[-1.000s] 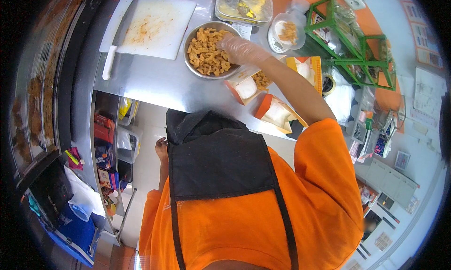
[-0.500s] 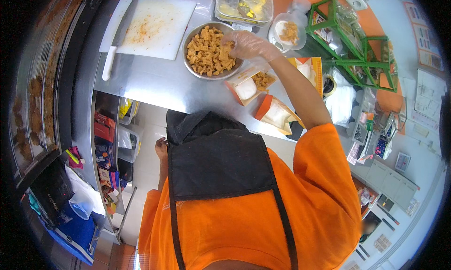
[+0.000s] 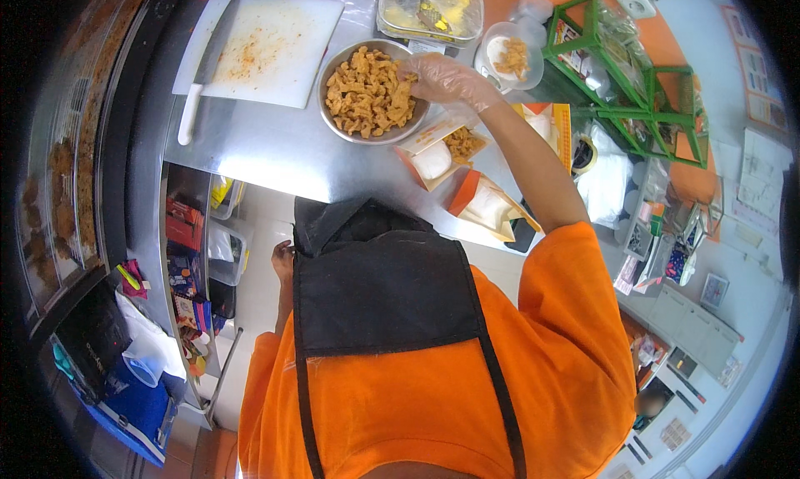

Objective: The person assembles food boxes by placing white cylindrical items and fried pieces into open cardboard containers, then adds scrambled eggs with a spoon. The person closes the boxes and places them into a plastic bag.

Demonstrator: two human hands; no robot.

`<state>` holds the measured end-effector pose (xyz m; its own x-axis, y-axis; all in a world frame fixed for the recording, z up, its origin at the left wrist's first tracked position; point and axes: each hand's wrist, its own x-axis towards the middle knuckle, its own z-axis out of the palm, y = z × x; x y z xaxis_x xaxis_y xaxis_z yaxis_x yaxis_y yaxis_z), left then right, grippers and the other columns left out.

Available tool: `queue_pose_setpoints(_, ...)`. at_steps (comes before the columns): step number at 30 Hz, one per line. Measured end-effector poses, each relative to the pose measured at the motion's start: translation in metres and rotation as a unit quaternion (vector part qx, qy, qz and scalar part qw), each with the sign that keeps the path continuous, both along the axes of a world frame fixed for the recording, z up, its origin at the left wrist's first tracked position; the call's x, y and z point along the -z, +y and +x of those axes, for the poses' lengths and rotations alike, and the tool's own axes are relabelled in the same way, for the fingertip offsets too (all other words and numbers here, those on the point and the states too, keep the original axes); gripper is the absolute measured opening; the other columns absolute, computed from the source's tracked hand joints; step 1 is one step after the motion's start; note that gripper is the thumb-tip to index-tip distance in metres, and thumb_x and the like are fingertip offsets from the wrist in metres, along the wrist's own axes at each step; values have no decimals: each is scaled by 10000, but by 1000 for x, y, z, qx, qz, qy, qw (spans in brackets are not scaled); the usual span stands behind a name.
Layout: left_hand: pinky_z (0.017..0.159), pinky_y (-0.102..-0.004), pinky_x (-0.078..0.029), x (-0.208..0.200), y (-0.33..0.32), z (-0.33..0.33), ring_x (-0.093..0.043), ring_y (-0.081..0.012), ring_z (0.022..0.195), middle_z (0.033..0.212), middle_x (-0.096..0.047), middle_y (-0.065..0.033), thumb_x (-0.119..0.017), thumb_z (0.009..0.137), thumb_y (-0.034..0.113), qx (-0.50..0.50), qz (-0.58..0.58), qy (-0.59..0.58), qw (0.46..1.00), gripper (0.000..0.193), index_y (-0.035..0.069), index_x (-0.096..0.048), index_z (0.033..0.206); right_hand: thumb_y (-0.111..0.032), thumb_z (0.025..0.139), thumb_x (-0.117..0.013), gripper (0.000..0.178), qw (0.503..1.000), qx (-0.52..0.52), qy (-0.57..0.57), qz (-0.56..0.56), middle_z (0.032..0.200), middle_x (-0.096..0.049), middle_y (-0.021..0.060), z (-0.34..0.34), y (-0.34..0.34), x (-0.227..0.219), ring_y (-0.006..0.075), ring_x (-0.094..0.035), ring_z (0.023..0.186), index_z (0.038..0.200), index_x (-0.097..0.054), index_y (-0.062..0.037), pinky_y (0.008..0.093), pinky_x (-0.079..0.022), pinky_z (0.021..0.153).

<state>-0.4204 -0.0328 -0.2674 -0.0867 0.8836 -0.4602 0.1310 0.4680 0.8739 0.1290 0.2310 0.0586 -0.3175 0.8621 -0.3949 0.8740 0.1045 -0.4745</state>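
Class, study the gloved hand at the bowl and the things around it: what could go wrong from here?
Brown pieces could drop onto the counter, since the gloved right hand is at the rim of the bowl.
The right forearm might knock the orange-edged carton near the counter's front edge.
The knife lies on the cutting board with its handle past the near edge, so a bump could shift it.
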Motion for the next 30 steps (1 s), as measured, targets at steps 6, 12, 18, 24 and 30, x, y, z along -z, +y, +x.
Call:
queue_pose_setpoints(6, 695, -276, -523, -9, 5, 7, -649, -187, 806, 918, -670, -146, -563, 964, 207, 4, -17, -40, 999, 334, -71, -547, 1148, -147, 769, -641, 330, 995, 21, 90, 44, 1095, -660, 145, 11, 2, -1, 307, -624, 1039, 1093, -653, -90, 383, -496, 906)
queue_pose_setpoints(12, 661, -278, -533, -12, 7, 2, -646, -189, 785, 917, -671, -168, -504, 935, 103, 2, -97, 38, 995, 255, -47, -581, 1125, -118, 797, -674, 346, 985, 87, 145, -3, 1068, -652, 111, 19, -4, 0, 208, -612, 1008, 1136, -634, -61, 349, -501, 898)
queue_pose_setpoints(18, 643, -281, -536, -35, 11, 6, -642, -185, 759, 913, -670, -162, -464, 922, 40, 6, -86, 57, 995, 253, -28, -590, 1131, -56, 779, -680, 399, 954, 239, 178, 20, 1039, -649, 96, 107, -13, -35, 192, -635, 933, 1172, -614, -71, 313, -534, 852)
queue_pose_setpoints(24, 659, -277, -532, -33, 12, 4, -632, -176, 747, 928, -663, -154, -485, 936, 81, 2, -92, -32, 995, 253, -31, -582, 1141, -114, 779, -646, 418, 962, 231, -126, 67, 1113, -671, 173, 186, -5, -30, 266, -655, 1009, 1184, -621, -14, 339, -508, 891)
queue_pose_setpoints(30, 717, -294, -534, -14, 11, -6, -643, -191, 807, 911, -672, -150, -509, 912, 110, 53, -79, 9, 995, 280, -47, -588, 1130, -150, 788, -609, 386, 969, 188, -155, 45, 1093, -678, 193, 197, 1, -22, 324, -664, 998, 1153, -648, -31, 366, -507, 888)
